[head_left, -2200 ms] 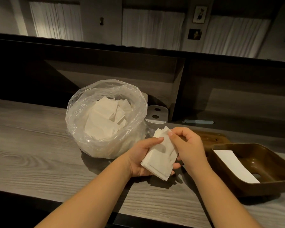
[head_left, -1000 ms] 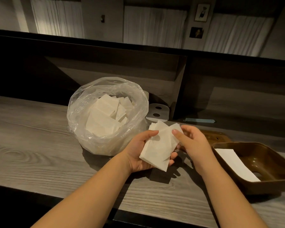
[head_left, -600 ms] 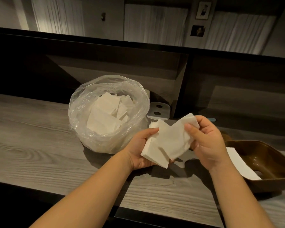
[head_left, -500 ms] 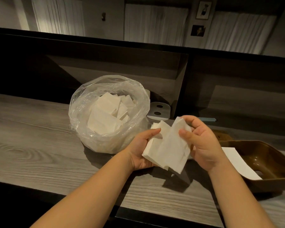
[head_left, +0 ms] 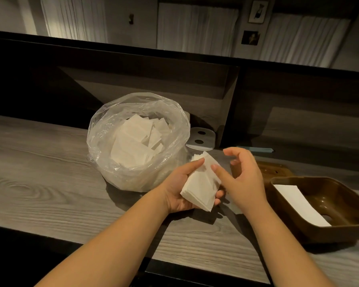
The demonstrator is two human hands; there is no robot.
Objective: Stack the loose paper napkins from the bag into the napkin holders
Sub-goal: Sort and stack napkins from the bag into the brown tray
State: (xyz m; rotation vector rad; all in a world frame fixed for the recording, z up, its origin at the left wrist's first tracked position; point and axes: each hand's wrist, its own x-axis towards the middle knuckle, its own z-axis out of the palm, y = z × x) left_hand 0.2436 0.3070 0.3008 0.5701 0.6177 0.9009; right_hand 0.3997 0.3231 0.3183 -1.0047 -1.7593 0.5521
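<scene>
Two hands are busy with one small stack of napkins [head_left: 201, 183], held just above the worktop [head_left: 39, 172] between the bag [head_left: 137, 141] and the brown napkin holder [head_left: 319, 206]. Your left hand [head_left: 180, 187] cradles the stack from below, its thumb lying across the upper corner and its fingertips curled up round the far edge. Your right hand [head_left: 242, 175] is loosely spread beside the stack; its thumb tip touches the top napkin, while the other fingers hover curled and hold nothing.

By the look of it, you are at the squaring-up step: the upper edges of the stack are fanned and uneven, so the napkins are gathered but not yet ready to load. Many more napkins lie jumbled in the open bag, and the holder to your right shows only one white sheet lying flat inside, so the task seems to be at an early stage.

Next, tidy the loose corners with your right hand, then carry the stack rightward over the holder's rim and lay it flat on that sheet. Keep the stack pinched firmly as you go; thin napkins slide apart easily.
</scene>
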